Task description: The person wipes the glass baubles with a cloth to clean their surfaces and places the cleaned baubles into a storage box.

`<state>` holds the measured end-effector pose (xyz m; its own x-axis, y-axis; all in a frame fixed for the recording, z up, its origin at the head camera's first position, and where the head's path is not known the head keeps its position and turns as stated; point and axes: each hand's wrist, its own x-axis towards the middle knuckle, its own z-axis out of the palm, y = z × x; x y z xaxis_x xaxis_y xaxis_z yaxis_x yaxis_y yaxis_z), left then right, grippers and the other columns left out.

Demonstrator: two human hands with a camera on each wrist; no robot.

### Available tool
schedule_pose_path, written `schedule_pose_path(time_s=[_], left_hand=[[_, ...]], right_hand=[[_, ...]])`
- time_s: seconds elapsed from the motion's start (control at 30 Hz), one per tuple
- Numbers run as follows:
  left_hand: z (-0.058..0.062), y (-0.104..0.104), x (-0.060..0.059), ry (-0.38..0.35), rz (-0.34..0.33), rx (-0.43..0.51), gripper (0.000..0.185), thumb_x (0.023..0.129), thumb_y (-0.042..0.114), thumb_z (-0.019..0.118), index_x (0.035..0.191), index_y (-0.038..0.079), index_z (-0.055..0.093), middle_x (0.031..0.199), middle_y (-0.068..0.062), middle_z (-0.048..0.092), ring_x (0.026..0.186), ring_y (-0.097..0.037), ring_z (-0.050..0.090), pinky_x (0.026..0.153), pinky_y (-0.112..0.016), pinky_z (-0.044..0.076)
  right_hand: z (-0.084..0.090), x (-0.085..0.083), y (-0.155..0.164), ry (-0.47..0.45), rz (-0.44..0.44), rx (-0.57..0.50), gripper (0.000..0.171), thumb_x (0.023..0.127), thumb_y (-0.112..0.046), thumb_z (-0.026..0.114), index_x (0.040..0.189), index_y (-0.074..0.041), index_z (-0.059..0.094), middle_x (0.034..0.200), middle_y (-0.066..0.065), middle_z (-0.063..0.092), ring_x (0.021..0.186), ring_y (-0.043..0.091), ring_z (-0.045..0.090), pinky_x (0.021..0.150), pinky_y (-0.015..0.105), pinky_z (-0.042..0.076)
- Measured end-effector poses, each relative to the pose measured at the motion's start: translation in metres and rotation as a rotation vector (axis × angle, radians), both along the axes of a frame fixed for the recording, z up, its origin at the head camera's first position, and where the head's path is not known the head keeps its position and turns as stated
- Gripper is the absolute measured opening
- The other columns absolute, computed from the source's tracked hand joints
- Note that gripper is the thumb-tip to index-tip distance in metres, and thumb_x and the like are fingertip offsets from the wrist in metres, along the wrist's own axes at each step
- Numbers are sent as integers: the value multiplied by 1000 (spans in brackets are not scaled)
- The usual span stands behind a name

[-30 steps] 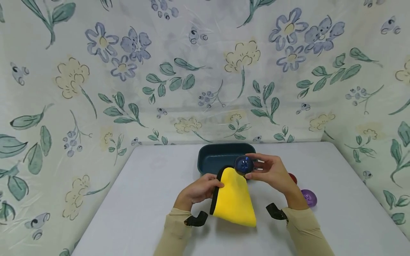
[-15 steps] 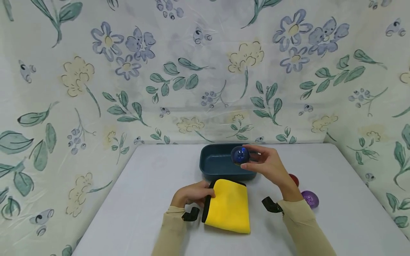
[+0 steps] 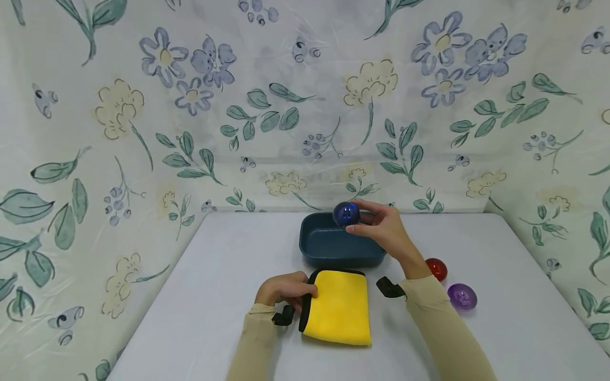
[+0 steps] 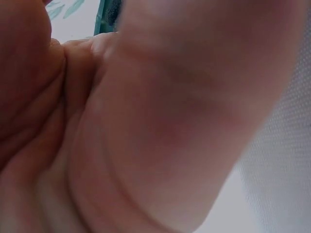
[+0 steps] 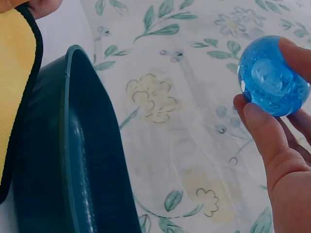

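My right hand [image 3: 376,225] holds a clear blue ball [image 3: 346,214] [image 5: 273,76] by the fingertips, above the far edge of a dark teal tray [image 3: 314,246] [image 5: 68,160]. My left hand [image 3: 286,288] rests on the left, black-trimmed edge of a folded yellow cloth [image 3: 339,307] that lies flat on the table in front of the tray; its fingers curl at that edge. The left wrist view is filled by skin, with only a sliver of the tray showing.
A red ball [image 3: 436,269] and a purple ball [image 3: 461,296] lie on the white table [image 3: 214,296] to the right of my right forearm. Flowered sheeting [image 3: 286,106] walls the table at the back and both sides.
My right hand has carried the blue ball away from the cloth, up and back over the tray. The cloth, raised a second ago, now lies flat under my left hand.
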<state>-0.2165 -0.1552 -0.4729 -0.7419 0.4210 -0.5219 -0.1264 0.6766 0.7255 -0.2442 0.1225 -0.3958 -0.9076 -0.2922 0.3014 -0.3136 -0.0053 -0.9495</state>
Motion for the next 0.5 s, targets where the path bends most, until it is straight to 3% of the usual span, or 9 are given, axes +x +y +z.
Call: schedule_pose_path(time_s=[0.27, 0.5], left_hand=[[0, 0, -1, -9, 11, 1, 21, 89, 24, 65, 77, 7, 66, 66, -3, 62, 48, -10, 57, 47, -17, 50], [-1, 0, 0, -18, 5, 8, 21, 89, 24, 64, 78, 6, 66, 67, -3, 63, 48, -10, 57, 46, -16, 50]], right_hand=[[-10, -23, -13, -50, 4, 5, 59, 86, -3, 79, 142, -2, 60, 139, 26, 64, 105, 9, 75, 91, 28, 62], [-21, -39, -21, -97, 3, 25, 59, 85, -5, 80, 141, -3, 61, 140, 25, 64, 116, 27, 74, 95, 32, 61]])
